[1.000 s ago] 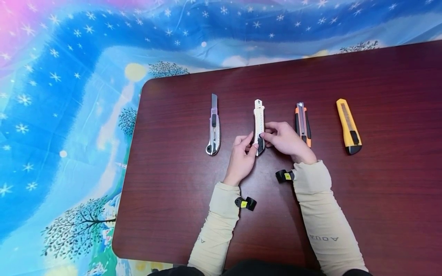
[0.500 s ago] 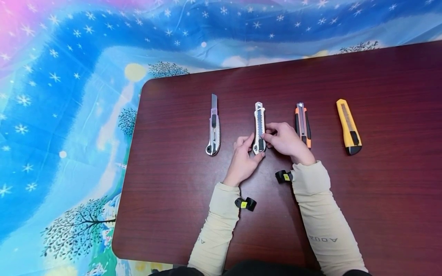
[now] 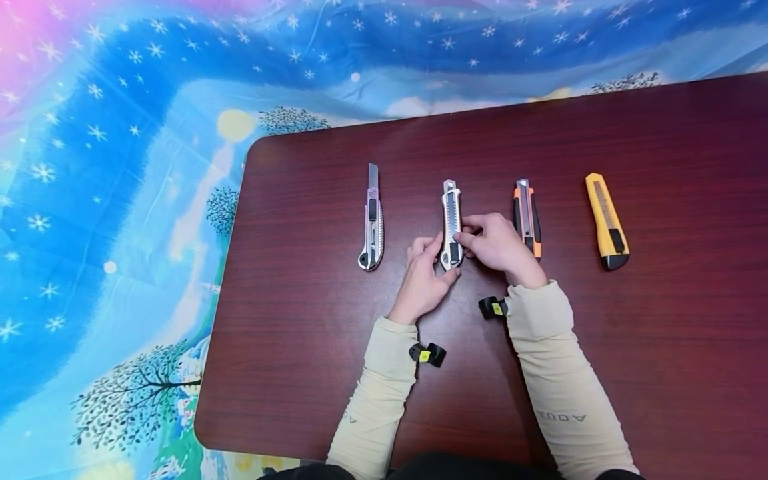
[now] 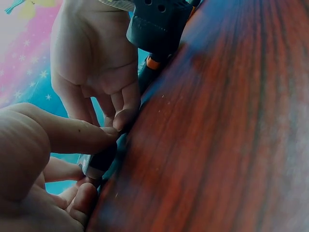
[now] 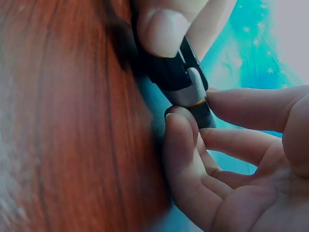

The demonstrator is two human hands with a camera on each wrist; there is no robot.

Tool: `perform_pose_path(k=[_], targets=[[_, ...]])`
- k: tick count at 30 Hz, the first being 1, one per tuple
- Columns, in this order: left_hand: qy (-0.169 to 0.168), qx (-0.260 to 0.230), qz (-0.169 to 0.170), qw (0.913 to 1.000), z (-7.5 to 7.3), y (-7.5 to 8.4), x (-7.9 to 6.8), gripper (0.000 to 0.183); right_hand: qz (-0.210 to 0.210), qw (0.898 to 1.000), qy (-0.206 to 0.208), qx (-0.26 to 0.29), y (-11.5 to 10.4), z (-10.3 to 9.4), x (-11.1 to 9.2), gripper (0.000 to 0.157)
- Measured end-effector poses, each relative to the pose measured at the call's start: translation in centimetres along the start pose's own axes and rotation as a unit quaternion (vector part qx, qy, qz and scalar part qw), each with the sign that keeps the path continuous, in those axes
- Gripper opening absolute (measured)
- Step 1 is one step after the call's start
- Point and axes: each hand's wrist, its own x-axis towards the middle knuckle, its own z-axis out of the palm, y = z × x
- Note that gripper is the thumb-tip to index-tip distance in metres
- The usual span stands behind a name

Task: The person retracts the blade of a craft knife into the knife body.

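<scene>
A silver utility knife (image 3: 451, 215) with a black slider lies between my two hands, its head pointing away from me. My left hand (image 3: 420, 280) pinches its near end, thumb (image 4: 91, 137) at the butt and fingers along the left side. My right hand (image 3: 499, 247) grips the right side, thumb against the knife near the slider. In the right wrist view the dark lower part of the knife (image 5: 186, 92) shows between the fingers of both hands. Fingers hide part of its sides.
On the dark red-brown table (image 3: 300, 367) lie a purple-and-silver utility knife (image 3: 373, 220) with its blade out to the left, an orange-and-black one (image 3: 527, 217) just beyond the right hand, and a yellow one (image 3: 606, 220) farther right. A snowflake-patterned cloth (image 3: 180, 100) hangs behind.
The silver utility knife has rolled in the hands, so its slot and slider now face up, and it has shifted slightly towards me. The left thumb has moved to its near end.
</scene>
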Motion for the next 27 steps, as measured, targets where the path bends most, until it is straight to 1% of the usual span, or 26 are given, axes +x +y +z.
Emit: perform_pose_path(k=[11, 16, 27], targets=[[0.009, 0.006, 0.012, 0.9999, -0.03, 0.12, -0.07, 0.068, -0.012, 1.000, 0.010, -0.022, -0.04, -0.04, -0.09, 0.033], [0.010, 0.007, 0.017, 0.9998, 0.03, 0.02, -0.05, 0.068, -0.003, 1.000, 0.015, -0.019, -0.08, 0.04, -0.04, 0.034], [0.017, 0.004, 0.012, 0.9998, 0.17, -0.05, -0.01, 0.067, 0.007, 0.999, 0.032, -0.030, 0.06, 0.19, 0.15, 0.037]])
